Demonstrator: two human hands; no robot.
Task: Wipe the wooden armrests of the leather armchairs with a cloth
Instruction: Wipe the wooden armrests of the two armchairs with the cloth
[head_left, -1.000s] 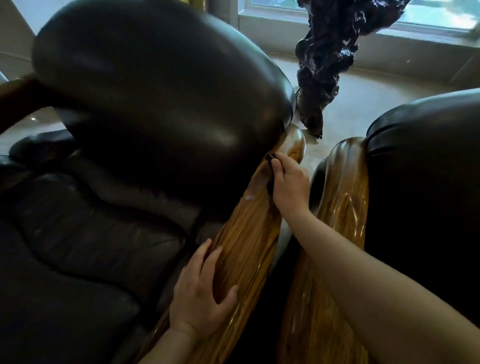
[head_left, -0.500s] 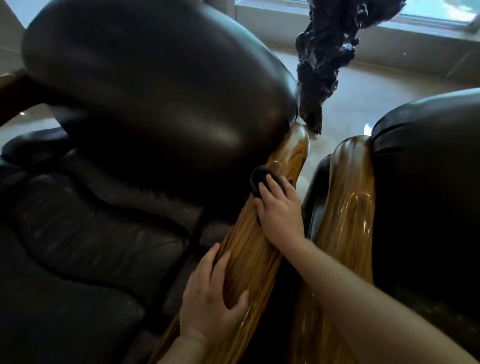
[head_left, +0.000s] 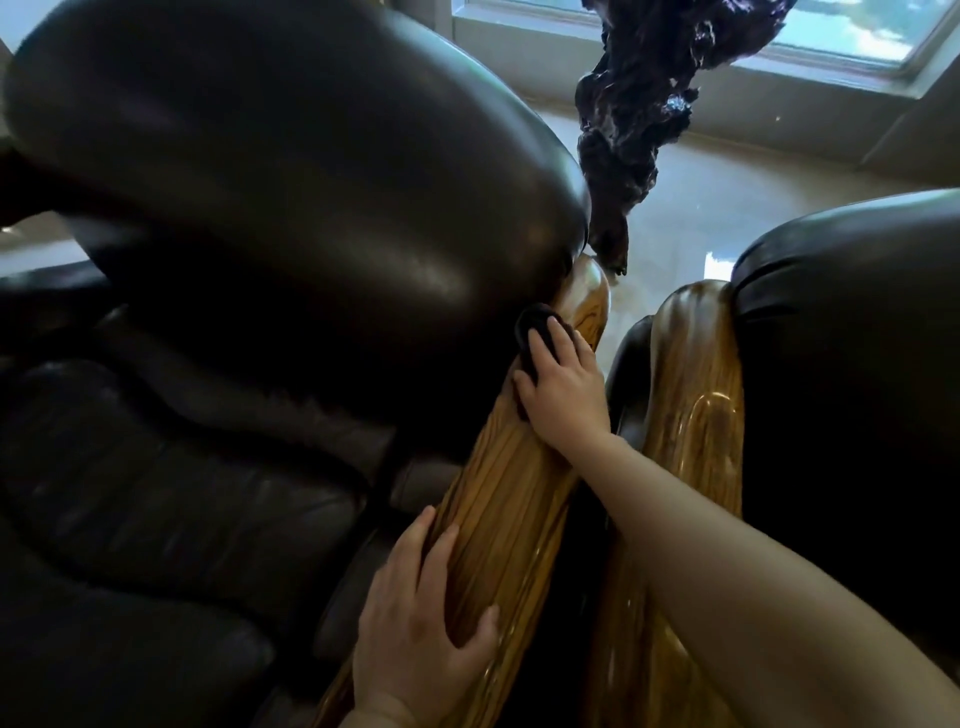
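Wiping step: right hand (head_left: 563, 395) presses dark cloth (head_left: 537, 338) flat on the centre-frame armrest (head_left: 514, 514); left hand (head_left: 421, 634) spread, bracing lower. Next, probably: the neighbouring armrest (head_left: 691, 395).

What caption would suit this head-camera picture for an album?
Right hand presses a dark cloth onto a wooden armrest while the left hand rests lower down.

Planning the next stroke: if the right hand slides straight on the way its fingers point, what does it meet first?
Probably the leather backrest, where it overhangs the armrest. The right hand and its cloth sit just short; depth unclear.
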